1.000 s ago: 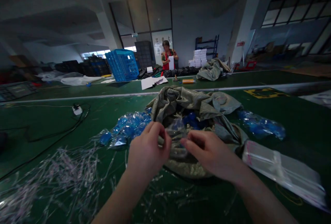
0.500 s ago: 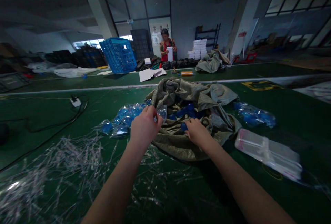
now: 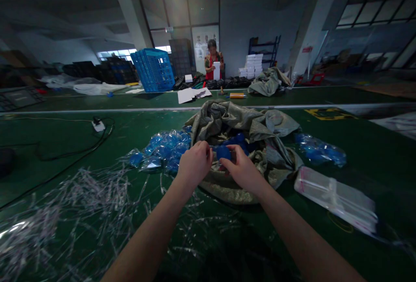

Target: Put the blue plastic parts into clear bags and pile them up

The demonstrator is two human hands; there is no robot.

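My right hand (image 3: 244, 170) grips a round blue ball (image 3: 223, 153) between thumb and fingers over the mouth of a grey-green woven sack (image 3: 227, 112). My left hand (image 3: 195, 163) is closed in a pinch beside the ball. A clear plastic bag in its fingers is mostly hidden at this angle. More blue pieces (image 3: 239, 139) lie inside the sack's rolled-down opening. Left of the sack is a pile of blue pieces in clear bags (image 3: 167, 143). Others in clear wrap (image 3: 321, 148) lie on the right.
A bundle of flat clear bags (image 3: 336, 197) lies at right on the green table (image 3: 130, 121). Torn plastic strips (image 3: 94, 204) cover the left front. A power socket with cable (image 3: 98, 125) lies further left. Beyond are a blue crate (image 3: 152, 70) and a person (image 3: 212, 63) holding a white box.
My right hand has lifted the blue ball from the sack's opening up and left. My left hand has moved right, so both hands now meet at the ball.
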